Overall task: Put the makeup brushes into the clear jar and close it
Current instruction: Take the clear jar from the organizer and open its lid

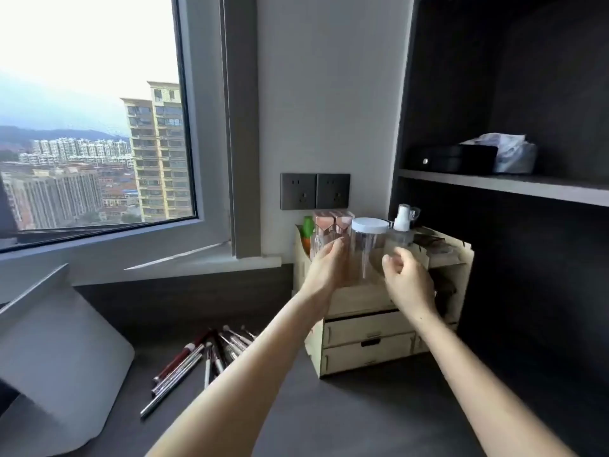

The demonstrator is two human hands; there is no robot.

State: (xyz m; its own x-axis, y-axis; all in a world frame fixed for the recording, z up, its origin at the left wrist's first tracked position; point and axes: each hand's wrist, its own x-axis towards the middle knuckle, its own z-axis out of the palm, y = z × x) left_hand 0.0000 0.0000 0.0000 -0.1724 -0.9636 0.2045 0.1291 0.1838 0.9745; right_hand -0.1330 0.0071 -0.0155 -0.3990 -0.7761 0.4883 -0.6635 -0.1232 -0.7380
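Observation:
A clear jar (365,252) with a pale blue lid (369,224) stands on top of a small wooden organizer (369,341) at the back of the dark desk. My left hand (328,266) is raised just left of the jar, fingers apart, close to its wall. My right hand (407,278) hovers just right of the jar with fingers curled and nothing in them. Whether either hand touches the jar is unclear. Several makeup brushes (204,354) lie in a loose pile on the desk, left of my left forearm.
Beside the jar stand pink boxes (333,225), a green-topped item (308,229) and a pump bottle (402,222). Wall sockets (314,191) are behind them. A grey tilted stand (56,351) fills the left. A dark shelf (507,184) holds a black box on the right.

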